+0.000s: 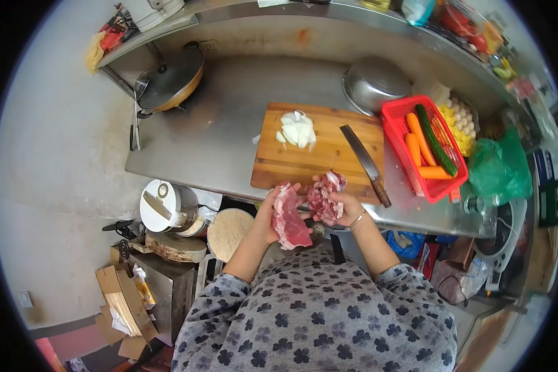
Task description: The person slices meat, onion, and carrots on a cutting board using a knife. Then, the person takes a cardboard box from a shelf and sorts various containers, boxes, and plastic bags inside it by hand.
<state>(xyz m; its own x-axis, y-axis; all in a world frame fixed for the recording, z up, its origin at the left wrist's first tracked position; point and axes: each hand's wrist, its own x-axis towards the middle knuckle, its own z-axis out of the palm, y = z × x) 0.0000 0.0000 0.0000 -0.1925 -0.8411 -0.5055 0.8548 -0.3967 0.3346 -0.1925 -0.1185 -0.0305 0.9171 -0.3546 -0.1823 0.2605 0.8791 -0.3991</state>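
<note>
A flat slab of raw red meat (291,218) lies in my left hand (266,217), fingers curled round its edge. My right hand (348,209) grips a second, more ragged piece of raw meat (326,197) with white fat on it. Both pieces are held side by side in front of the near edge of a wooden cutting board (328,158). On the board, a pile of cut white onion (297,130) sits at the upper left. A cleaver-like kitchen knife (361,155) lies at the right, its wooden handle past the board's near edge.
A red basket (409,158) holds carrots (419,139) and a cucumber (437,141). Behind it are an overturned steel bowl (377,84) and eggs (460,118). A green plastic bag (501,162) is at the right. A lidded wok (172,77) stands on the steel table (229,93) at the far left.
</note>
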